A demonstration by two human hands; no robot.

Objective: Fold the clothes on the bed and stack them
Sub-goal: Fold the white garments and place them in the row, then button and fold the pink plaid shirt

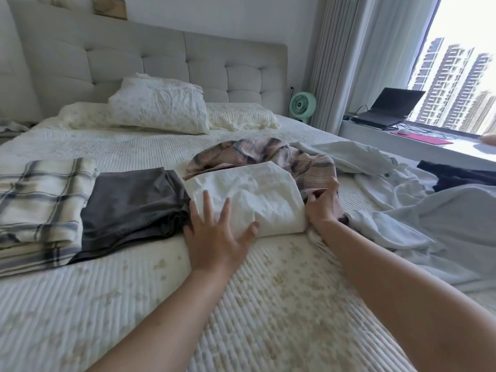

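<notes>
The folded white garment (247,200) lies on the quilted bed (268,304) straight ahead between both hands, its long axis running left to right: the left hand (217,234) rests spread and flat on its near left corner, while the right hand (322,202) pinches the pink plaid garment (268,150) at its right end. Just left lie the folded grey garment (128,205) and folded plaid cloth (40,200), likely the stacking spot; unfolded pale clothes (375,189) crowd the right, pillows (161,108) lie beyond.

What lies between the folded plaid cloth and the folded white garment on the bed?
In the head view, the folded dark grey garment lies between the plaid cloth and the white garment.
</notes>
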